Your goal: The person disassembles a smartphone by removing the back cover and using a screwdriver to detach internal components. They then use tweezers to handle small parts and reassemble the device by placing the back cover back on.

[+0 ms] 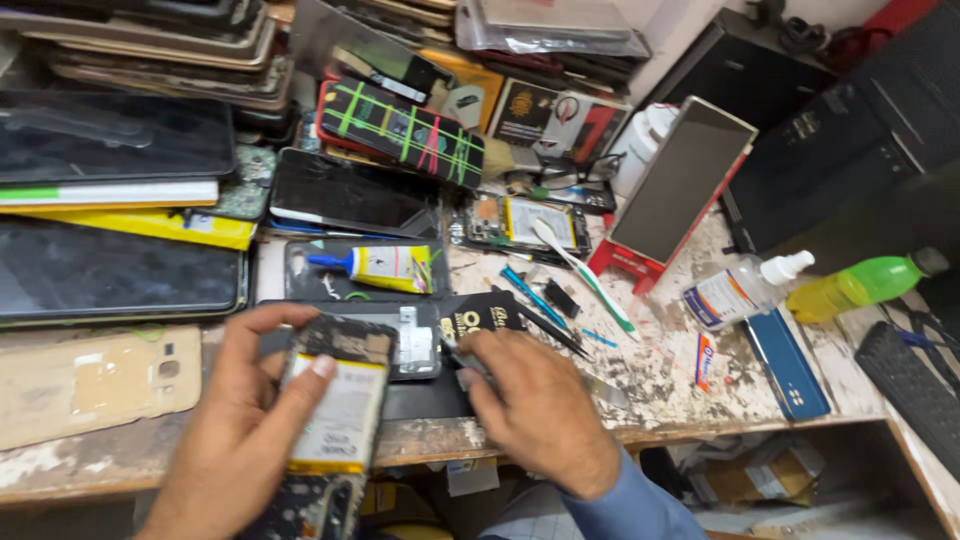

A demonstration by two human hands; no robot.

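Note:
My left hand [235, 430] holds an opened phone [335, 420] upright over the bench's front edge, its back off and a pale battery showing. Thumb and fingers clamp its sides. My right hand [535, 410] rests to the right on the bench, fingers closed around a thin metal tool [452, 350] whose tip points left toward the phone. A small white part [415, 345] lies on a dark mat just behind the phone.
A yellow glue tube [385, 268] lies behind the mat. Stacked phones and screens fill the left and back. A phone on a red stand [680, 185], a white bottle [740, 288], a green bottle [860, 285] and a blue case [790, 365] sit to the right.

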